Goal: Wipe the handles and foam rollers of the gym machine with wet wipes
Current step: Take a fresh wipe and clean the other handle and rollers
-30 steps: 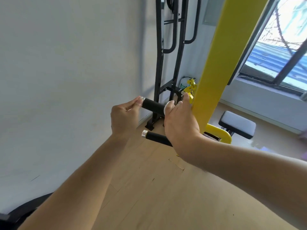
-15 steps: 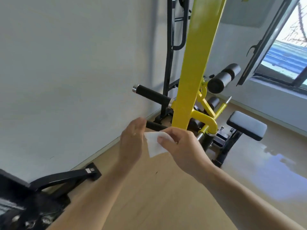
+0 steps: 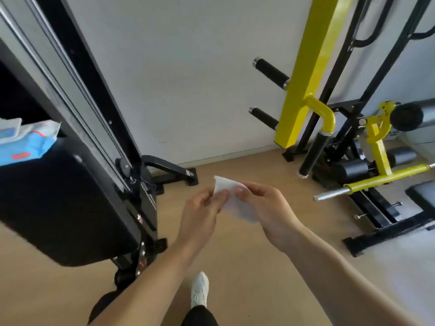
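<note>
- Both hands, left hand (image 3: 202, 203) and right hand (image 3: 266, 208), pinch the wet wipe (image 3: 231, 198).
- Refold to a clean face, I'd say, before wiping the next handle (image 3: 270, 70).

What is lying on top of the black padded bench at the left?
A blue wet-wipe pack rests on the black bench pad, near its upper end. The frame edge cuts the pack off.

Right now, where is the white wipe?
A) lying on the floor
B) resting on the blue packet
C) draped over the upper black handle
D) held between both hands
D: the wipe is pinched by the left hand and the right hand, held above the floor, away from the machine's handles.
</note>
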The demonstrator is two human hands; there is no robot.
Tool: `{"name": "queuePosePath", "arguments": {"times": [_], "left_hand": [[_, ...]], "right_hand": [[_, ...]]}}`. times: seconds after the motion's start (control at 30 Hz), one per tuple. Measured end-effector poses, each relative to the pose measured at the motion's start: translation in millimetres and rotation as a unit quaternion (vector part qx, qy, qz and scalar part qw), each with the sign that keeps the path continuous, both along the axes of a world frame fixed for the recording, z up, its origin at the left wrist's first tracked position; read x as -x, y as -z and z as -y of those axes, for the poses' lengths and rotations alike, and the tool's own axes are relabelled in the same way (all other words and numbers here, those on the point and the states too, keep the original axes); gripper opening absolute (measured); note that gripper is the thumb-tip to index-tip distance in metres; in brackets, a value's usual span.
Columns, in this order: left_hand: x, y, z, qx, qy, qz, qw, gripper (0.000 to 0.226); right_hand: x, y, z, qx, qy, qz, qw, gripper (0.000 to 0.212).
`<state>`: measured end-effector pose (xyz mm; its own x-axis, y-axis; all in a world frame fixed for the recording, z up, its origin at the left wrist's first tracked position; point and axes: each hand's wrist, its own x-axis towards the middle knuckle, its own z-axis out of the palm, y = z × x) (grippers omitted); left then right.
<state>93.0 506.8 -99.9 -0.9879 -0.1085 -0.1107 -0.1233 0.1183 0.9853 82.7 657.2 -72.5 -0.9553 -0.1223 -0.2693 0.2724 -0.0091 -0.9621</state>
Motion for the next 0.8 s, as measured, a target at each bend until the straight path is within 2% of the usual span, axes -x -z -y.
{"name": "queuePosePath", "arguments": {"times": [0.1,0.2,0.27,0.4,0.53,0.67,0.8], "left_hand": [[-41,4,19,0.009,-0.075,0.036,0.996,0.023],[-74,6,44,0.039,-0.110,0.038,0.992,0.031],[-92,6,58,0.052,-0.117,0.029,0.991,0.033],[-126,13,85,0.016,-0.104,0.047,0.993,0.015],[-157,32,115,-0.036,-0.123,0.086,0.988,0.019],[-203,39,151,-0.077,-0.164,0.110,0.977,0.019],[-264,45,214,-0.033,-0.196,0.099,0.975,0.032]], "right_hand": [[-27,7,10,-0.003,-0.069,0.012,0.998,0.026],[-49,12,29,-0.012,-0.098,0.024,0.995,0.027],[-61,18,43,-0.004,-0.092,0.029,0.995,0.024],[-85,29,70,0.009,-0.054,0.047,0.997,0.023],[-112,38,98,0.009,-0.045,0.050,0.998,0.023],[-150,47,146,-0.030,-0.075,0.049,0.995,0.027],[-206,55,216,-0.076,-0.121,0.043,0.989,0.033]]}}
